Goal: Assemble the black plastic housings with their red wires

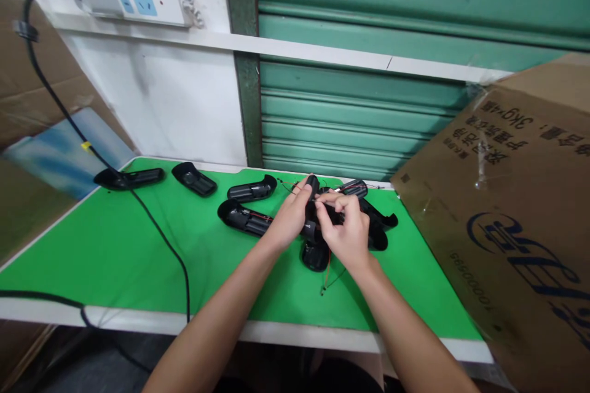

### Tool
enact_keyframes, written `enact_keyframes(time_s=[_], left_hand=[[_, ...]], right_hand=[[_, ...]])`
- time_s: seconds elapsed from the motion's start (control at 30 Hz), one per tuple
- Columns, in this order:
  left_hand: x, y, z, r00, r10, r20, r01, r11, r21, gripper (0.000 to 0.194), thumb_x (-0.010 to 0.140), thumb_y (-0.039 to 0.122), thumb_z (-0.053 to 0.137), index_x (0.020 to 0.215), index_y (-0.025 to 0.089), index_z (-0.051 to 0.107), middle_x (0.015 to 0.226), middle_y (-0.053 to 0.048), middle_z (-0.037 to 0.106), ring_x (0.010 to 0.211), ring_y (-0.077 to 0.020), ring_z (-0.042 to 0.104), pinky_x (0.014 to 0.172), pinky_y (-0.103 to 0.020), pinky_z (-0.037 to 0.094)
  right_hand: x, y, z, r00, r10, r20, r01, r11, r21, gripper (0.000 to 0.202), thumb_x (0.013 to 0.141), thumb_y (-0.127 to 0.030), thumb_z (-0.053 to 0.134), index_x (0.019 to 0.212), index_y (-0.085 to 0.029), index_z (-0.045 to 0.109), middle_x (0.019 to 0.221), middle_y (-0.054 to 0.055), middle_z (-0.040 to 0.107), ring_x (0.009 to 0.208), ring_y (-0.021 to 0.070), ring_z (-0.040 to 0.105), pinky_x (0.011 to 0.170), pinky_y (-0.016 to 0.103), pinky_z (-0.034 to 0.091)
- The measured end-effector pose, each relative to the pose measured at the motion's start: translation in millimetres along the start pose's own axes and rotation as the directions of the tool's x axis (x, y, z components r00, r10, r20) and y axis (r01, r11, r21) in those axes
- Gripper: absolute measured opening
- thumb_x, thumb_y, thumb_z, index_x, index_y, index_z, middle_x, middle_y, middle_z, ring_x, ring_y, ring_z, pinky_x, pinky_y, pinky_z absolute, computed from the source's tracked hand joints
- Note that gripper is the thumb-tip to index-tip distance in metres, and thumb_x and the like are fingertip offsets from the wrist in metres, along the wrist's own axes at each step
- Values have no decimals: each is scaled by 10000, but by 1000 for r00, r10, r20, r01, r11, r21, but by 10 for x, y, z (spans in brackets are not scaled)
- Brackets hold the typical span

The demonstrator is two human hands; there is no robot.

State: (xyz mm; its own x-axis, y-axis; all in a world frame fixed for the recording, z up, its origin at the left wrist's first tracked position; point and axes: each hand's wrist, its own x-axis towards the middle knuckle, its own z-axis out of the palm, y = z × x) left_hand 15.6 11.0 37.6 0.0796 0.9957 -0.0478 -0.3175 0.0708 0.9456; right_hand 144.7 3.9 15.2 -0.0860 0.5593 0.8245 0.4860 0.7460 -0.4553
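Note:
My left hand (291, 216) is closed round a black plastic housing (310, 231), held upright and tilted above the green table mat. The thumb and fingers of my right hand (345, 228) pinch together against its right side; whatever lies between the fingertips is too small to make out. Below both hands rests another black shell piece (315, 256), with a thin red wire (329, 270) hanging beside it. Behind and right of my right hand lie several more black shells (378, 237), partly hidden. A long black shell with red wires (244, 218) touches or passes behind my left wrist.
Three black shells, one at far left (131, 178), one beside it (194, 180) and one nearer (251, 189), lie along the back of the green mat (115, 245). A black cable (152, 221) crosses the left side. A cardboard box (502, 196) borders the right, a green shutter (359, 98) the back.

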Motion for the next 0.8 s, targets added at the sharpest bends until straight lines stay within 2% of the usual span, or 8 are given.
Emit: enact_keyframes(time_s=[0.2,0.33,0.43,0.63,0.73,0.8], left_hand=[[-10,1,6,1000,-13,2,13,1000,-19,446,1011,342,492,1417,178,578,1450,-91,620,1334,-238,581,1183,-365,386],[-30,4,0,999,47,0,-47,997,52,467,1009,372,513,1432,187,578,1459,-88,614,1363,-250,555,1195,-364,369],[-63,13,-14,992,128,19,-129,980,150,476,1014,378,516,1460,217,563,1484,-63,596,1379,-244,537,1209,-357,344],[-129,15,-40,949,303,90,-314,879,359,510,1041,362,453,1529,217,483,1559,-51,522,1450,-210,452,1249,-334,253],[-135,23,-51,941,322,101,-336,862,380,502,1036,371,470,1521,244,494,1568,-35,514,1458,-212,442,1255,-341,239],[-130,35,-50,951,291,104,-309,884,352,498,1032,376,478,1514,253,502,1569,-27,513,1453,-217,449,1257,-350,241]], right_hand=[[-1,-21,-5,991,-130,-13,128,987,-101,262,926,-120,624,838,-267,425,865,28,747,860,206,760,927,498,615],[28,-33,-48,979,-198,38,201,963,-180,271,925,-108,625,832,-266,425,867,40,751,808,209,742,788,429,605],[47,-30,-86,975,-202,96,216,959,-181,267,927,-95,611,844,-263,421,881,51,736,780,207,709,692,373,556],[50,-29,-109,964,-221,150,244,956,-164,239,940,-84,553,844,-266,432,822,34,676,714,195,651,641,343,513],[49,-30,-99,964,-207,169,233,960,-154,240,942,-80,531,827,-266,431,801,29,662,697,194,640,638,344,508],[50,-29,-96,963,-207,172,231,964,-130,233,944,-77,521,835,-265,436,822,35,667,725,197,650,655,345,520]])
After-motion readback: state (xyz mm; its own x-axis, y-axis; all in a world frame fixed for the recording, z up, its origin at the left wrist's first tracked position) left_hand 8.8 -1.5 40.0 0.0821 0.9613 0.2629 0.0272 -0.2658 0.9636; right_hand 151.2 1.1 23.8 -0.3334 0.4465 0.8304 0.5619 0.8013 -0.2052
